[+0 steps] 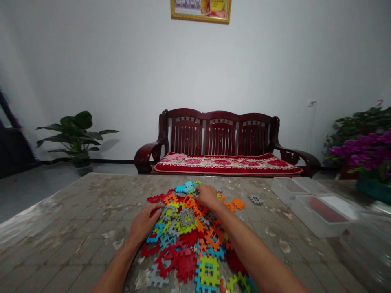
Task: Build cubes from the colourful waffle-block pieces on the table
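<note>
We see the table [91, 240] first, patterned cover, filling the lower view. Behind it, the wooden bench [220, 116] against the wall. Then the pile of toothed plastic pieces [191, 237], mid-table, between our forearms, spreading toward us. Clear plastic boxes [324, 226] stand to the right, well apart from the pile.

Right hand [208, 195]: at the pile's far part, fingers curled down among the pieces; fingertips hidden, so we can't tell if it pinches one. Left hand [146, 219]: at the left edge, fingers bent inward against the pieces; can't tell if anything is gripped.

Handling, our judgement: keep fingers low, take one piece by its rim, lift straight up so teeth don't snag neighbours; left hand should steady the edge.

Smallest: single pieces, e.g. grey windowed one [187, 218] on top, loose grey one [255, 199] off right, apart.
</note>
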The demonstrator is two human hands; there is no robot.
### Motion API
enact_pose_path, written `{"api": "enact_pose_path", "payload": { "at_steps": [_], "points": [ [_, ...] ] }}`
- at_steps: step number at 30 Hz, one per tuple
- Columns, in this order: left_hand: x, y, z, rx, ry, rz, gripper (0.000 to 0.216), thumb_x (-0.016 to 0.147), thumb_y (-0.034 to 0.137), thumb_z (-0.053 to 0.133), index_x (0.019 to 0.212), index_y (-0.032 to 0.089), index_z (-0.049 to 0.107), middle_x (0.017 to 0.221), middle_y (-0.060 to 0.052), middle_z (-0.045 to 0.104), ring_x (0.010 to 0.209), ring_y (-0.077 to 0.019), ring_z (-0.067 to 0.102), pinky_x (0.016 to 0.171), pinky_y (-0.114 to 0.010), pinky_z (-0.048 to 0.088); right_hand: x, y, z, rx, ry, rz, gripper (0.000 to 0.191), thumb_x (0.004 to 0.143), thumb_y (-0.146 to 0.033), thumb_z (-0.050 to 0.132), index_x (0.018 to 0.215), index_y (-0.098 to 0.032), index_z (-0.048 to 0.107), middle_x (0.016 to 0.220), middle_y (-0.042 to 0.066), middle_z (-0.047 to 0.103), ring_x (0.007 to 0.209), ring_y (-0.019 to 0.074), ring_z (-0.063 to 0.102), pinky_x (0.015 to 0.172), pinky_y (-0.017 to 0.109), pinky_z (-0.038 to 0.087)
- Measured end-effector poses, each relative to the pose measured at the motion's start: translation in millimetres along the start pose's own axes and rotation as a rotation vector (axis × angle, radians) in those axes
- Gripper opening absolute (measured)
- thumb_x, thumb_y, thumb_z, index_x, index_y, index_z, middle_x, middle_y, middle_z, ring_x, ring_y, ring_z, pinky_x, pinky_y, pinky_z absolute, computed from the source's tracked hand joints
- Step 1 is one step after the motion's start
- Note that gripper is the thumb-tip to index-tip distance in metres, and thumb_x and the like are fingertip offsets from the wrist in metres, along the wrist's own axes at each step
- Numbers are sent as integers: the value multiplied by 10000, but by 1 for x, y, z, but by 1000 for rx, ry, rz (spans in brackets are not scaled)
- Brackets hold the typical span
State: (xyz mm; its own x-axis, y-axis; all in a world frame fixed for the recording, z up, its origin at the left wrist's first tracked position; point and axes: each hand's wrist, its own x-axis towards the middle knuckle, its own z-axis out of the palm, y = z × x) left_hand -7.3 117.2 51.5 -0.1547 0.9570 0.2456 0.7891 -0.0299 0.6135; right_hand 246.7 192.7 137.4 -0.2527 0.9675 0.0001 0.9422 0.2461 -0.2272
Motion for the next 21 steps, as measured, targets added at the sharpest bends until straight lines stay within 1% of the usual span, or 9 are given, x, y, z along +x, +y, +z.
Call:
{"api": "enact_pose_path", "payload": {
  "at_steps": [3,7,11,14,17,21],
  "points": [
    [0,0,0,-9,6,-1,422,858,408,455,1068,232,775,1157,-71,784,1085,-244,707,1012,-388,513,2,6,6,58,58,-7,314,871,-239,643,1167,-267,743,1173,74,778,1118,253,713,920,331,528],
    [0,0,0,-21,17,0,408,858,412,467,1049,239,782,1150,-67,787,1079,-248,711,1006,-391,521,1,9,14,64,72,-37,266,905,-211,566,1085,-258,756,1127,65,784,1069,232,719,883,316,517],
    [0,-1,1,-28,22,2,390,861,407,477,1038,245,785,1138,-57,791,1084,-241,713,1004,-378,525,-2,-1,16,7,116,-46,310,914,-244,552,1174,-237,722,1181,107,763,1137,262,683,940,362,494],
    [0,-2,1,-9,25,10,402,864,410,471,1049,241,786,1143,-62,787,1082,-239,713,1003,-367,523,-1,-8,15,-20,82,-47,361,896,-260,576,1233,-217,697,1195,133,754,1175,284,662,962,384,480],
    [-1,-2,1,4,19,13,409,866,419,472,1056,241,788,1145,-67,782,1080,-242,714,999,-366,523,4,-8,14,-3,34,-30,368,886,-242,576,1232,-251,701,1195,93,761,1136,256,685,922,350,490],
    [-1,-2,0,9,11,11,417,876,413,464,1070,230,784,1152,-78,777,1079,-243,713,998,-373,521,10,-3,18,49,38,-3,344,879,-280,596,1203,-287,712,1193,52,765,1112,237,696,889,321,494]
  ]
}}
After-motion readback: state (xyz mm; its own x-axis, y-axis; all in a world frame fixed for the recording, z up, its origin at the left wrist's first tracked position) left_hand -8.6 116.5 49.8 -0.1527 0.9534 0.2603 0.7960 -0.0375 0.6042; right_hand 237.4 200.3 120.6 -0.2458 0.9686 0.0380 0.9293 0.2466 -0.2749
